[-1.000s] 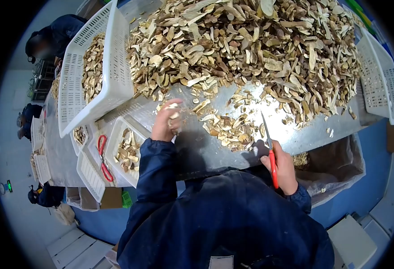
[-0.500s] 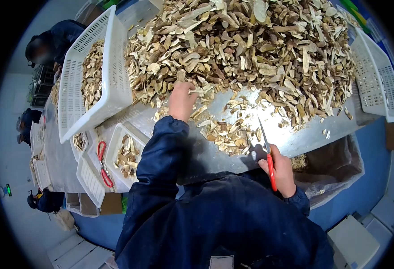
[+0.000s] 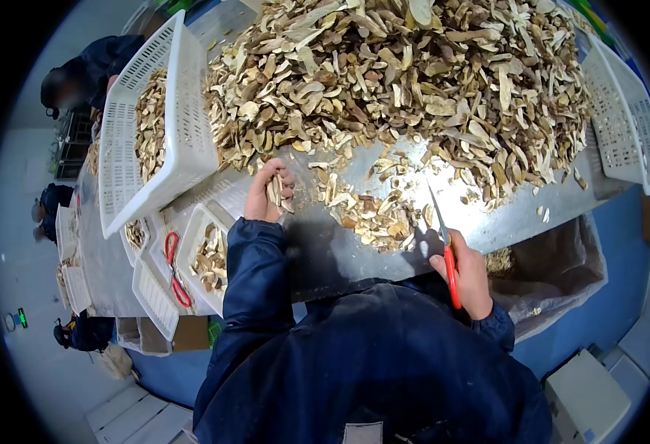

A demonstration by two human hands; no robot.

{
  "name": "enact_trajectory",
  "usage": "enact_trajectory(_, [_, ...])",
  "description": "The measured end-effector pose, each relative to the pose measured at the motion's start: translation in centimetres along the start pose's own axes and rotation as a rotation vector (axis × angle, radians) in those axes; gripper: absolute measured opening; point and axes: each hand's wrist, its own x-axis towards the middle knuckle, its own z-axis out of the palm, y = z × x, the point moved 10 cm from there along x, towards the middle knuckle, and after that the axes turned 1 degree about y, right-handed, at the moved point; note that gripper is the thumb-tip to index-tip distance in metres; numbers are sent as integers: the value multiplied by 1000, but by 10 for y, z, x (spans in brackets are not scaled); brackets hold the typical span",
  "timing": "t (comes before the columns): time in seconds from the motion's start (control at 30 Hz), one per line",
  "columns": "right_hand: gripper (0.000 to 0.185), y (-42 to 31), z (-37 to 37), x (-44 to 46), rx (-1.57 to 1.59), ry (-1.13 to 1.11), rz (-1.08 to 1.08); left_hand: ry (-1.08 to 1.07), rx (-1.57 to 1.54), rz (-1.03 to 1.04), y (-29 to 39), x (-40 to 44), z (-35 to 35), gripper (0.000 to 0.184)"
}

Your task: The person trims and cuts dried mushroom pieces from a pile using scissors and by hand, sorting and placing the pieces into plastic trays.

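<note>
My left hand (image 3: 263, 194) is closed around a few dried mushroom slices (image 3: 275, 191), just in front of the big heap of sliced dried mushrooms (image 3: 406, 89). Red-handled scissors (image 3: 451, 270) sit in my right hand (image 3: 471, 277), their blades together and pointing away from me over the metal table (image 3: 325, 255). Between my hands lies a small loose pile of mushroom pieces (image 3: 369, 218). Part of what the left fingers hold is hidden by the fingers.
On the left stand a tall white basket (image 3: 184, 148) of slices, a small white tray (image 3: 188, 248) and a second red pair of scissors (image 3: 172, 259). Another white basket (image 3: 624, 126) is at right. Below the edge is a lined box (image 3: 562, 274). Co-workers (image 3: 88, 70) are at left.
My left hand has drawn back from the heap's edge, moving left and toward me, and now shows slices in its fingers. My right hand keeps the scissors in nearly the same place.
</note>
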Motion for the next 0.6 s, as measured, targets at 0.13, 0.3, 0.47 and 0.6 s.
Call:
enact_trajectory(0.13, [49,1,0,0,26,-8,16,86,693,126,15,2,9,23])
enact_trajectory(0.3, [50,3,-1,-2,-5,14,20,40,1561,474,10,-1,70,34])
enact_trajectory(0.47, [52,9,1,-2,15,17,29,5,1692,463,-4,11,63,32])
enact_trajectory(0.6, [52,9,-1,-2,25,30,24,-32,1308,360,-5,8,67,28])
